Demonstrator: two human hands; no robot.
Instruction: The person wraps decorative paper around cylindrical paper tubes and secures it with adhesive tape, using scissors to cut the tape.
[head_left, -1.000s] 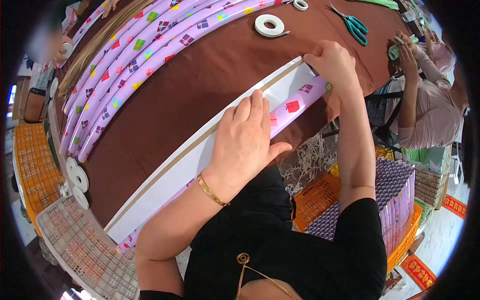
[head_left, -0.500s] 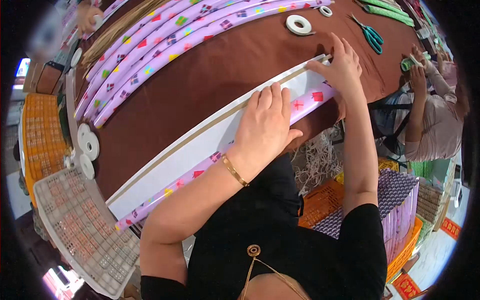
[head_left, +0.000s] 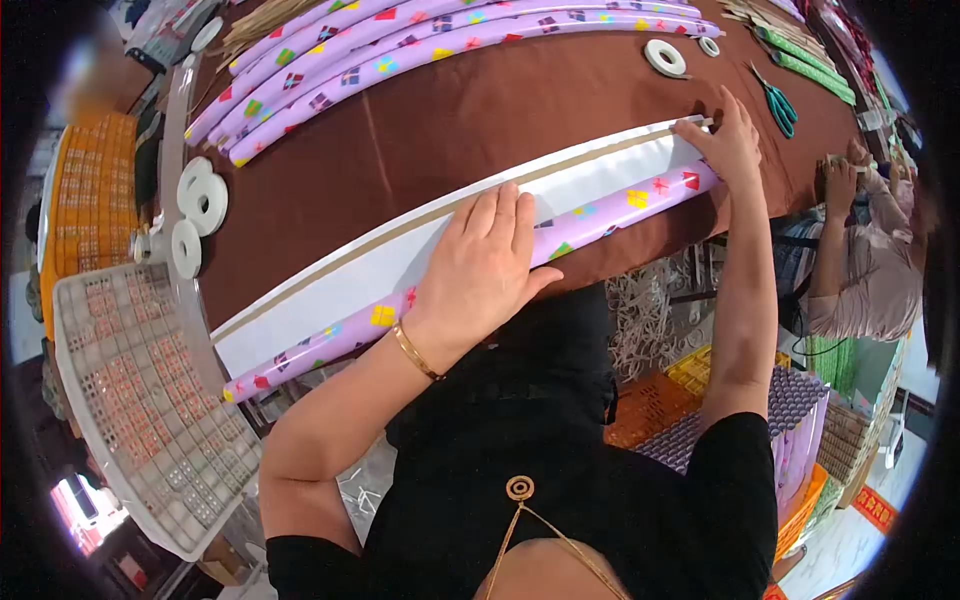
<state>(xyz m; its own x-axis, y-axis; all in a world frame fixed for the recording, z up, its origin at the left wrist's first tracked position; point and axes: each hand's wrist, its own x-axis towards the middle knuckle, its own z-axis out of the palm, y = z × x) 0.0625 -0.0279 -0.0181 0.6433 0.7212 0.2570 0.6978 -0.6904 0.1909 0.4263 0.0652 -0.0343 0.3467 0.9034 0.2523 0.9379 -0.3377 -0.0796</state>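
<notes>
A partly rolled sheet of lilac wrapping paper [head_left: 610,215] with coloured gift-box prints lies along the near table edge. Its white inner side [head_left: 350,280] faces up, with a narrow tan strip [head_left: 400,228] running along the far edge. My left hand [head_left: 480,265] rests flat over the middle of the sheet and roll, fingers stretched out. At the right end is my right hand [head_left: 732,145]; its fingers are spread, and the thumb touches the end of the strip. Whether it pinches anything does not show.
Finished lilac rolls [head_left: 420,60] lie at the back of the brown-covered table [head_left: 330,190]. White tape rolls [head_left: 665,58] and scissors [head_left: 775,105] sit back right, more tape rolls [head_left: 205,200] at left. A pale crate [head_left: 150,400] stands left; a co-worker [head_left: 870,260] sits right.
My left hand has moved left along the sheet toward its middle. My right hand stays at the right end. The camera view has shifted, so the table things appear displaced.
</notes>
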